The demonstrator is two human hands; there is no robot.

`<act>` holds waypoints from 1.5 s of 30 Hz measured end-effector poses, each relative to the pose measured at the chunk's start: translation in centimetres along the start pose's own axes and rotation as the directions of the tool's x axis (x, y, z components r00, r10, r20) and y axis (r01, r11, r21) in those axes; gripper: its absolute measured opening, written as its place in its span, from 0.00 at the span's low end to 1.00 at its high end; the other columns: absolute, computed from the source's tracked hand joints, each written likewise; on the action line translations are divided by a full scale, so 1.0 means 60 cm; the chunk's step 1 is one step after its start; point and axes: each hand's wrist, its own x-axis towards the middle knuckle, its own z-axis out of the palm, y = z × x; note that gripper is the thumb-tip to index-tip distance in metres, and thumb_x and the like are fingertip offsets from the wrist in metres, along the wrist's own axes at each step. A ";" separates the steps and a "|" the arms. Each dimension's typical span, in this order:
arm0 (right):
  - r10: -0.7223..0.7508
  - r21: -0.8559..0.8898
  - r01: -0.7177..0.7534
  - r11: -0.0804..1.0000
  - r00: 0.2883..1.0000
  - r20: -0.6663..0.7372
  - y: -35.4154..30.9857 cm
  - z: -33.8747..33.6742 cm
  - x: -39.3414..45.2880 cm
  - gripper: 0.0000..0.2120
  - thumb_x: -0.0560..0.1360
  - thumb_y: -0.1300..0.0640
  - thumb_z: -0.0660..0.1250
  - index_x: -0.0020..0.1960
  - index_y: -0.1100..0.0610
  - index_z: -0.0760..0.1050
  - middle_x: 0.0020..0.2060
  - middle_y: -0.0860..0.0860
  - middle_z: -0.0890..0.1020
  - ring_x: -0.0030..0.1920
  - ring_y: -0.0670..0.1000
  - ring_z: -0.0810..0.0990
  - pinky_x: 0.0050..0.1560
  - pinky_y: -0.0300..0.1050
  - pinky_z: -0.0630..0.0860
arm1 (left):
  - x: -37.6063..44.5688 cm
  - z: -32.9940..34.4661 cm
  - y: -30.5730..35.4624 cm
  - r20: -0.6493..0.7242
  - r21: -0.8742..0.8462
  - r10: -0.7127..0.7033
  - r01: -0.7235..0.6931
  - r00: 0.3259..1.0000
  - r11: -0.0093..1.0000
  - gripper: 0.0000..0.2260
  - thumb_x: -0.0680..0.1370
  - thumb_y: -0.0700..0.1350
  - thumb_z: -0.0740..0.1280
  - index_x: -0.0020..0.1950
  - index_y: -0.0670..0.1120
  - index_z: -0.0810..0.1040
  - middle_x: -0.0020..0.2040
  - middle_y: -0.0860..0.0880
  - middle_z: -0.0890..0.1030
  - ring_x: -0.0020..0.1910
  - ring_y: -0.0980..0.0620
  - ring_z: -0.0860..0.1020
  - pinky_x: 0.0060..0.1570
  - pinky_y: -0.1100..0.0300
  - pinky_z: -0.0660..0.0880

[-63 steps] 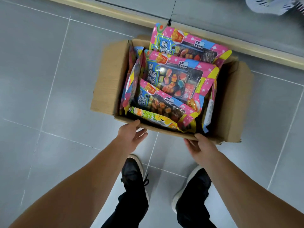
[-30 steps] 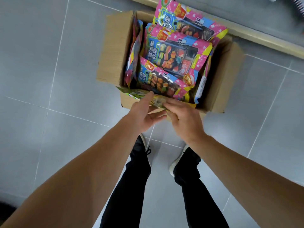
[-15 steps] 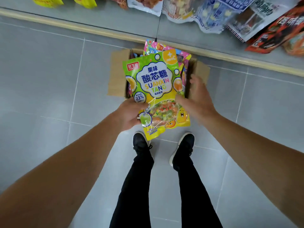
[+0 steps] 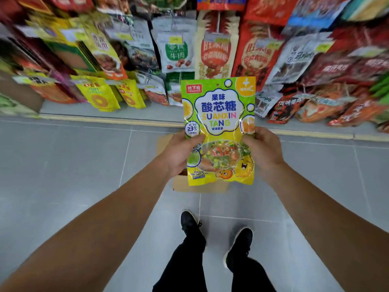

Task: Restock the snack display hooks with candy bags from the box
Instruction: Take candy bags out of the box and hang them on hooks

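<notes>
Upright in front of the person, a green and yellow candy bag (image 4: pixel 219 131) is held between both hands, its printed face turned toward the camera with "SUANXIN TANG" readable across the middle and cartoon fruit at the bottom. On the bag's left edge the left hand (image 4: pixel 181 153) is clamped, thumb across the front and fingers hidden behind; on the right edge the right hand (image 4: pixel 264 150) grips at about the same height, thumb also on the front. Both arms reach forward from the lower corners of the view. Behind and below the bag, only slivers of the cardboard box (image 4: pixel 183 185) show on the floor (image 4: pixel 84 165), which is grey tile with pale grout lines; the contents of the box are covered by the bag and the hands. Beyond the bag hangs the snack display (image 4: pixel 179 49), rows of packets in red, yellow, white and green, crowded and overlapping, much of it blurred toward the edges. The top of the held bag overlaps the lowest row of hanging packets in the view, though whether it touches them cannot be told. A yellow strip (image 4: pixel 105 120) runs along the base of the display. Two black shoes (image 4: pixel 190 224) and dark trouser legs stand on the tiles below.
</notes>
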 end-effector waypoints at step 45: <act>-0.431 0.593 0.530 0.606 0.846 -0.315 -0.541 -0.803 0.042 0.27 0.66 0.62 0.73 0.64 0.55 0.76 0.66 0.55 0.77 0.67 0.58 0.74 0.70 0.59 0.68 | -0.266 0.790 0.585 0.279 0.040 0.744 -0.782 0.607 0.623 0.31 0.74 0.50 0.74 0.73 0.44 0.65 0.68 0.53 0.71 0.66 0.51 0.68 0.67 0.53 0.62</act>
